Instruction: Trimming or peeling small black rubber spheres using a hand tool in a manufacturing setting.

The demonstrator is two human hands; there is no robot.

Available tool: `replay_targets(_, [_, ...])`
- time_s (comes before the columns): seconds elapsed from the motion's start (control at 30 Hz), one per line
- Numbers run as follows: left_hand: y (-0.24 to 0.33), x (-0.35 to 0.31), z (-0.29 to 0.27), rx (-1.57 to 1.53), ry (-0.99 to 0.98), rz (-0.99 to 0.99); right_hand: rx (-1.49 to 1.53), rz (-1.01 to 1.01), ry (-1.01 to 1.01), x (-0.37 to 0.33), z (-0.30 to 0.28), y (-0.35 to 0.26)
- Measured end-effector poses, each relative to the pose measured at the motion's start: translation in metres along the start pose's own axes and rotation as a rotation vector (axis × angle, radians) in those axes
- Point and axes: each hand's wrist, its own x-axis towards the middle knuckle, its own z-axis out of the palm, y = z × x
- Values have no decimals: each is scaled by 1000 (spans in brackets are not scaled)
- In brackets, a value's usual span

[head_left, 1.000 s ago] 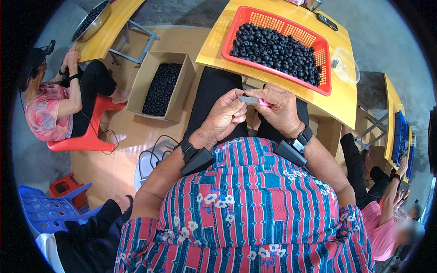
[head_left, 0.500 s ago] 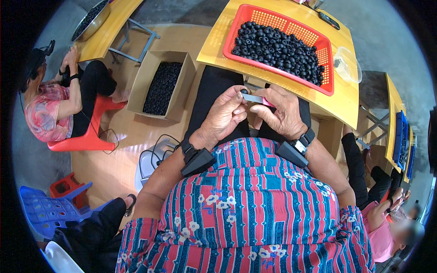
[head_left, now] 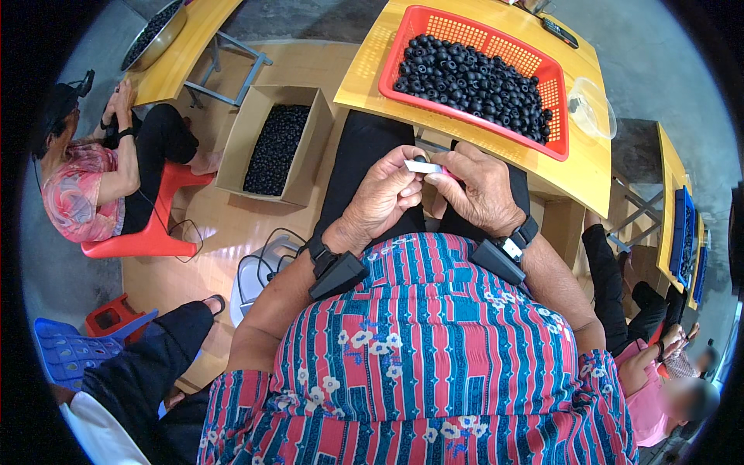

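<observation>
Over my lap, my left hand (head_left: 380, 194) pinches a small black round piece (head_left: 420, 159) between thumb and fingers. It looks like the hollow ring-shaped parts in the basket, but it is mostly hidden by the blade. My right hand (head_left: 484, 190) is closed round the pink handle of a small knife (head_left: 424, 167), thumb pressed along it. The flat, light-coloured blade lies across the black piece, near my left thumb. Beyond my hands, a red plastic basket (head_left: 561, 116) holds a heap of black parts (head_left: 473, 85).
The basket stands on a yellow table (head_left: 364, 74), beside a clear plastic tub (head_left: 593, 112). Left of my legs is a cardboard box (head_left: 306, 167) of black parts. A person (head_left: 85, 182) sits at the left on a red stool (head_left: 151, 225); other people are at lower left and right.
The knife blade has turned and shifted slightly left, now covering more of the black piece. At lower left, another person's leg has moved forward.
</observation>
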Motion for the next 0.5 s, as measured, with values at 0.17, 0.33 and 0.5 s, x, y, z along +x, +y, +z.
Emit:
replay_targets(0.17, [0,0,2,6,-12,2,-6,-2,1,-1,0,0])
replay_targets(0.33, [0,0,0,12,-16,-3,-5,-2,7,-2,2,2])
replay_targets(0.5, [0,0,1,61,21,-4,1,80,-21,-1,2,-1])
